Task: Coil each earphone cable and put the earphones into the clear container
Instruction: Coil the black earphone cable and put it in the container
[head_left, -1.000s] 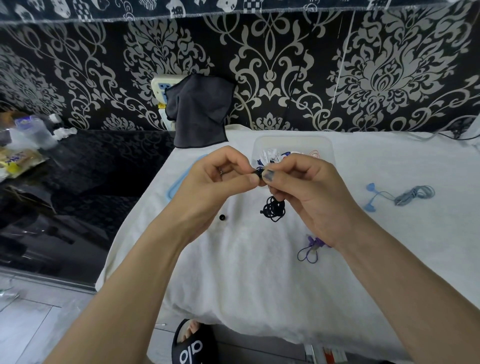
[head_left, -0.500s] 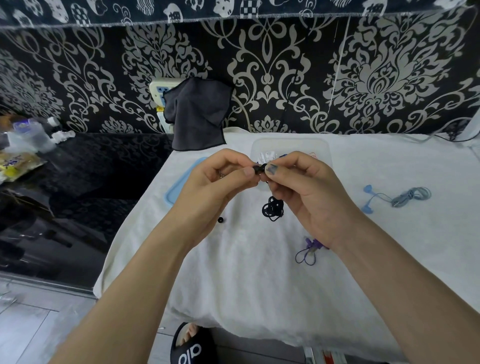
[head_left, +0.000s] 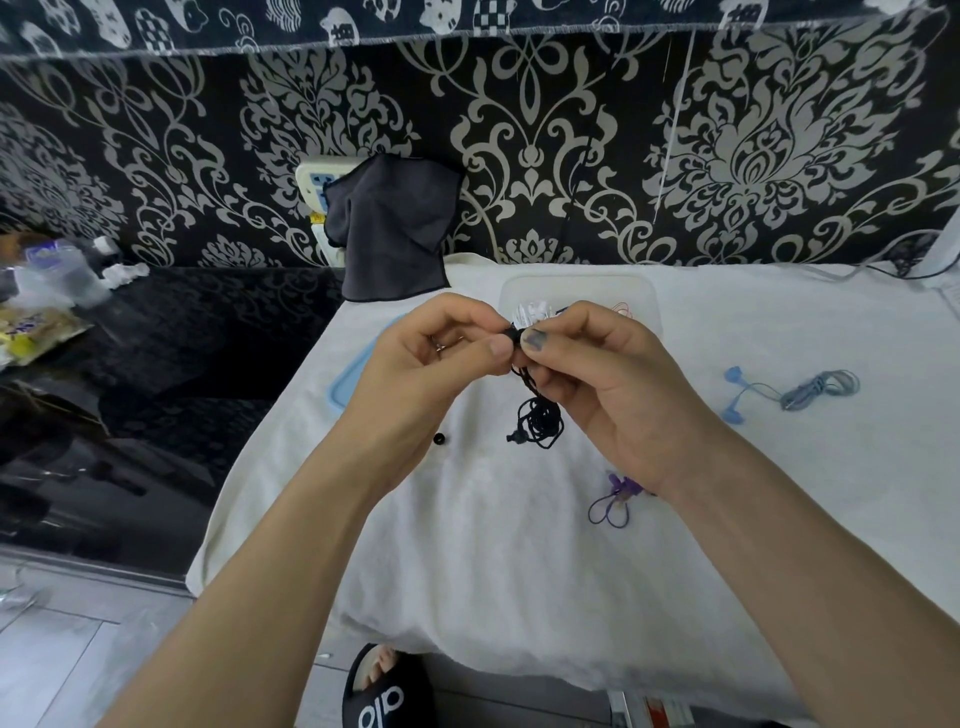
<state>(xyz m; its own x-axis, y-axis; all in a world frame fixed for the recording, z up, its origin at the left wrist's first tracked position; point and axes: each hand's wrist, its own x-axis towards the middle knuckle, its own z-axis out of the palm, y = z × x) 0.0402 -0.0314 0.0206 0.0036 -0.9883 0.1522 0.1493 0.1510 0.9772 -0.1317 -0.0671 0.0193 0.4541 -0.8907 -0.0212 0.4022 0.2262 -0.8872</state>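
Black earphones (head_left: 537, 418) | pinched, both hands | above white cloth (head_left: 519, 545) | damask wall (head_left: 571, 145)

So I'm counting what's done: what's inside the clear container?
The clear container shows a white bundle and a thin pink cable. Both hands, left hand and right hand, cover its front half, so nothing there can be counted.

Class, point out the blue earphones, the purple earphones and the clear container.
blue earphones (head_left: 815, 388), head view, on the coiled cable.
purple earphones (head_left: 615, 501), head view, on the cable loop.
clear container (head_left: 576, 285), head view, on its far rim.
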